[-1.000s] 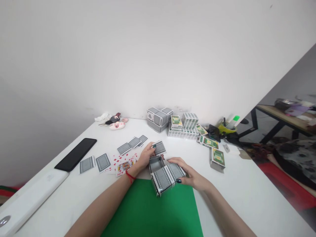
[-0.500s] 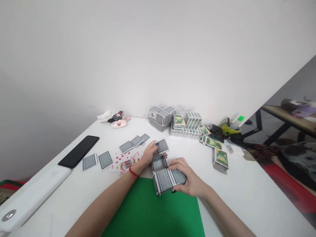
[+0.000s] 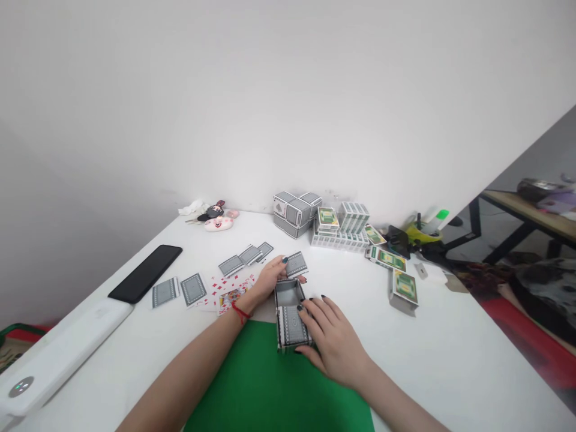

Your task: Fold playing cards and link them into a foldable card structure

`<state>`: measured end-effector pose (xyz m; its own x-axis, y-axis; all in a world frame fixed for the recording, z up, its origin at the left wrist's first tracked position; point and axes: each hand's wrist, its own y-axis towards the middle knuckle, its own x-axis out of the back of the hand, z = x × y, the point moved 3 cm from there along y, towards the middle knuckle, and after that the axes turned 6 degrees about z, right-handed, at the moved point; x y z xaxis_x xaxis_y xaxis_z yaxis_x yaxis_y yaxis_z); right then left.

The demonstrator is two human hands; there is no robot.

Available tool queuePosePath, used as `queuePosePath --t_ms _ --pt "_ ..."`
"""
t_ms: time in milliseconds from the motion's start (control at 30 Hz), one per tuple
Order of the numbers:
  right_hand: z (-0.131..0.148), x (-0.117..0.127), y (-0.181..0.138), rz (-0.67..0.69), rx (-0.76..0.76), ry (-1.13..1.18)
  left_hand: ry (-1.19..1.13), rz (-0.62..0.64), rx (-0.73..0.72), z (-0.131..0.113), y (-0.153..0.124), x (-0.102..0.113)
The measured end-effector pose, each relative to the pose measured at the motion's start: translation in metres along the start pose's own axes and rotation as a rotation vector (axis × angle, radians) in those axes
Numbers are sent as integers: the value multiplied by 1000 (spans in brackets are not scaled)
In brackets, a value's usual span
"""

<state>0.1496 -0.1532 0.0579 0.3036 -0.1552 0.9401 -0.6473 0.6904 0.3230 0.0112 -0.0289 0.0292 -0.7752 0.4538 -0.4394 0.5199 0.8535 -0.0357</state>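
Observation:
A small open-topped box built of grey-backed playing cards (image 3: pixel 291 327) stands at the far edge of the green sheet (image 3: pixel 283 390). Its near half is covered by a card, and the far half shows a hollow. My left hand (image 3: pixel 270 277) grips the box's far end, with a grey-backed card (image 3: pixel 296 264) beside its fingertips; whether that card is joined to the box I cannot tell. My right hand (image 3: pixel 333 336) is closed against the box's right side, fingertips on the top edge and thumb at the near corner. Its palm hides that side.
Loose cards, some face up (image 3: pixel 229 294), lie left of the box. Behind stand a larger card-built block (image 3: pixel 294 213) and stacked card packs (image 3: pixel 339 240). Opened card boxes (image 3: pixel 404 289) are at right. A black phone (image 3: pixel 146 273) and a white device (image 3: pixel 67 360) line the left edge.
The doubled-looking card flap at the box's right has gone out of sight under my right hand, which has moved in against that side. My left hand stays at the far end.

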Motion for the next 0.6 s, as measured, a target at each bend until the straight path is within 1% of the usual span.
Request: queuePosePath --t_ms 67,167,300,433,500,567,600 --pt "0 -2 2 -9 -1 -30 21 11 13 -4 -3 1" --pt "-4 0 5 -34 11 -30 62 -25 -12 -10 -6 3" --pt "-8 5 9 -68 31 51 92 -29 -48 -11 -5 3" --pt "-10 10 13 -55 98 235 79 -29 -97 -5 1 1" --pt "-11 12 14 -64 103 350 63 -24 -119 -1 3 0" --pt "-16 13 14 -79 56 500 59 -6 -117 1 5 -1" --pt "-19 13 15 -93 -1 590 61 6 -107 2 6 -2"
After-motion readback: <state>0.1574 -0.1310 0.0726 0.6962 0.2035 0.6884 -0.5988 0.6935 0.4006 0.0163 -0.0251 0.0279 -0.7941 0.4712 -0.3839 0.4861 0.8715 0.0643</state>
